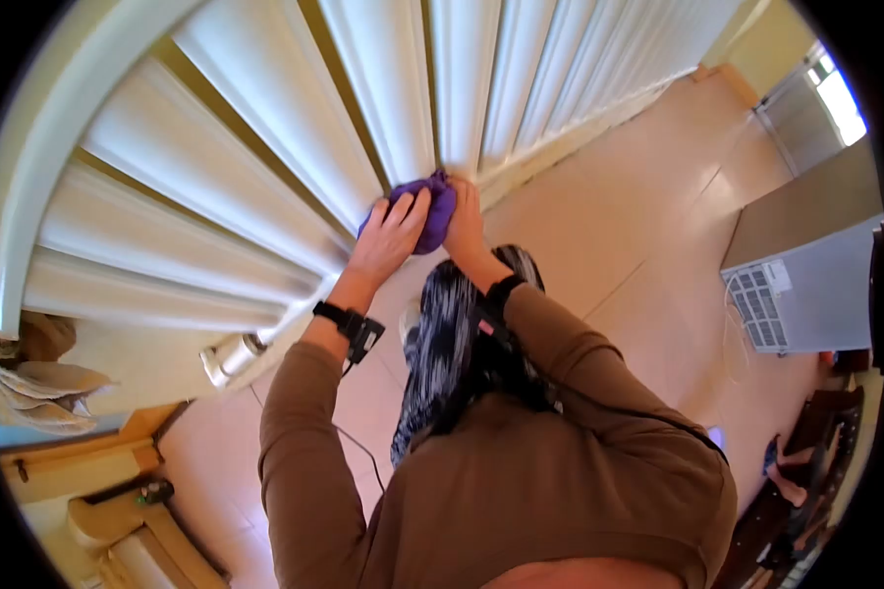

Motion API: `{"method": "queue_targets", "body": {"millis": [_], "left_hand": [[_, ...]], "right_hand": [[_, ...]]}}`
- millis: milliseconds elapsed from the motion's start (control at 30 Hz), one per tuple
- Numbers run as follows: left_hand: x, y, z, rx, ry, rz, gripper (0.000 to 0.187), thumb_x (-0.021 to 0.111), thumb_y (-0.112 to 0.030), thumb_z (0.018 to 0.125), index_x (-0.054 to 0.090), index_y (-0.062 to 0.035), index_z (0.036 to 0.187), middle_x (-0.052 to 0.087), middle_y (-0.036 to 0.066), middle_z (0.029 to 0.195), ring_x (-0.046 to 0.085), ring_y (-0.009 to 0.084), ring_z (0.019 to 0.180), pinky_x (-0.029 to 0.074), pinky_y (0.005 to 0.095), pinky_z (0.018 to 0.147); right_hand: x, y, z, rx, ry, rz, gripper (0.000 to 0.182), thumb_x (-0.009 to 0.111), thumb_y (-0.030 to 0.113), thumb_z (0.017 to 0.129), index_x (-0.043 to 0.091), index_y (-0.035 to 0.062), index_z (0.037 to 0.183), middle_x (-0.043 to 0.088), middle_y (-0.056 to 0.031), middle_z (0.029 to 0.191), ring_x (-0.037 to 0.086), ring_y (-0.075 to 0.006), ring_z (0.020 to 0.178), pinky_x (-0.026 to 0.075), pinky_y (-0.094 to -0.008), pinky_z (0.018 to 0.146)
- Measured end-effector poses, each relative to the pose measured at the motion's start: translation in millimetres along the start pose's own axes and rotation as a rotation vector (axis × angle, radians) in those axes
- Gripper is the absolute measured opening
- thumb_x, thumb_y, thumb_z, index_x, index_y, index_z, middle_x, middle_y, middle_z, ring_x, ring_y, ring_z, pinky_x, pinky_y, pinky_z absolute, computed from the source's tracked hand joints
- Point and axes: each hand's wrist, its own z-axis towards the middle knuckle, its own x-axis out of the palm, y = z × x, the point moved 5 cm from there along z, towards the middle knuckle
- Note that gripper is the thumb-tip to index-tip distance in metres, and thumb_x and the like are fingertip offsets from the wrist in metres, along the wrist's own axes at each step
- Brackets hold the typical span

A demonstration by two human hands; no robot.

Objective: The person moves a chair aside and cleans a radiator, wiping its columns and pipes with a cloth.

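Cloth (424,211) sits bunched low against the slatted door (265,108), your left hand (391,239) clamped over its near side, your right hand (465,221) pressing its far edge, slats running up and away.

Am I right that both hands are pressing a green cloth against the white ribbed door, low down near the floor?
Not quite: the cloth is purple, not green. The head view shows the left hand and right hand pressing it against the white ribbed door, low down near the floor.
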Motion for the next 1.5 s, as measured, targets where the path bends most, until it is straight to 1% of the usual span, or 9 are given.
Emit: {"method": "queue_targets", "body": {"millis": [300,367,667,733,867,967,1000,1100,1500], "left_hand": [[18.5,-8.2,2.0,0.038,0.094,-0.005,0.033,0.053,-0.018,0.079,0.063,-0.005,0.108,0.047,0.004,0.131,0.045,0.0217,0.111,0.04,0.0362,0.088],[-12.9,8.9,19.5,0.054,-0.012,0.08,0.03,0.055,-0.018,0.077,0.065,-0.0065,0.103,0.048,0.004,0.13,0.046,0.0194,0.106,0.039,0.0321,0.081],[-200.5,117.7,130.2,-0.13,-0.496,0.234,0.034,0.062,-0.014,0.079,0.065,-0.0101,0.113,0.055,0.003,0.127,0.051,0.0214,0.106,0.039,0.0371,0.09],[-227.7,125.1,132.3,-0.202,-0.765,0.417,0.035,0.059,-0.014,0.077,0.065,-0.0065,0.111,0.054,-0.002,0.127,0.049,0.0187,0.101,0.039,0.0334,0.084],[-190.0,112.1,125.6,-0.133,-0.641,0.369,0.036,0.059,-0.015,0.076,0.066,-0.0064,0.11,0.054,-0.001,0.127,0.048,0.0188,0.105,0.037,0.0328,0.083],[-133.1,89.8,113.9,-0.042,-0.61,0.24,0.039,0.059,-0.017,0.075,0.065,-0.0062,0.112,0.051,0.001,0.13,0.045,0.019,0.108,0.037,0.0331,0.082],[-125.9,77.4,111.4,-0.012,-0.492,0.241,0.034,0.06,-0.021,0.078,0.065,-0.0062,0.108,0.056,0.003,0.122,0.049,0.0191,0.102,0.039,0.0334,0.08],[-69.4,49.1,99.7,0.005,-0.372,0.211,0.024,0.056,-0.021,0.077,0.065,-0.0112,0.097,0.052,-0.003,0.127,0.044,0.0162,0.11,0.036,0.0314,0.085],[50.4,-33.7,55.3,0.059,0.008,0.017,0.034,0.052,-0.016,0.081,0.061,-0.006,0.112,0.047,-0.001,0.134,0.046,0.0184,0.109,0.039,0.0327,0.087]], "right_hand": [[-0.1,-20.7,11.1,0.044,0.196,-0.139,0.024,0.055,0.015,0.085,0.052,0.0083,0.108,0.057,-0.0123,0.103,0.054,-0.0343,0.099,0.048,-0.0424,0.08],[-10.8,-24.4,30.3,0.317,0.359,0.093,0.028,0.06,0.017,0.082,0.056,0.0074,0.108,0.063,-0.0137,0.099,0.06,-0.0349,0.094,0.049,-0.0385,0.081],[-162.0,158.7,204.3,-0.352,-0.531,0.437,0.033,0.068,0.002,0.077,0.053,0.0027,0.106,0.061,-0.0092,0.096,0.06,-0.0182,0.09,0.046,-0.0279,0.08],[-167.3,171.7,216.7,-0.614,-0.642,0.355,0.033,0.06,-0.006,0.072,0.056,0.003,0.103,0.06,-0.0124,0.096,0.059,-0.0253,0.09,0.046,-0.0326,0.081],[-126.4,137.8,198.5,-0.649,-0.637,0.068,0.028,0.05,-0.008,0.072,0.058,0.0006,0.097,0.057,-0.0179,0.098,0.055,-0.0368,0.093,0.046,-0.0404,0.081],[-103.4,89.2,165.0,-0.502,-0.524,0.093,0.022,0.052,-0.006,0.072,0.058,-0.0008,0.093,0.057,-0.0193,0.099,0.055,-0.0382,0.093,0.045,-0.0418,0.082],[-88.8,57.3,154.8,-0.505,-0.453,0.051,0.039,0.058,-0.002,0.073,0.055,0.0019,0.112,0.054,-0.0196,0.111,0.053,-0.036,0.103,0.045,-0.041,0.087],[-72.5,24.3,119.7,-0.395,-0.451,-0.048,0.027,0.064,0.009,0.075,0.056,0.0045,0.101,0.06,-0.0152,0.097,0.057,-0.033,0.091,0.046,-0.0367,0.08],[-21.5,-69.0,29.2,0.212,-0.053,-0.197,0.022,0.054,0.007,0.08,0.052,0.0042,0.102,0.053,-0.0133,0.102,0.048,-0.0385,0.101,0.045,-0.0447,0.084]]}}
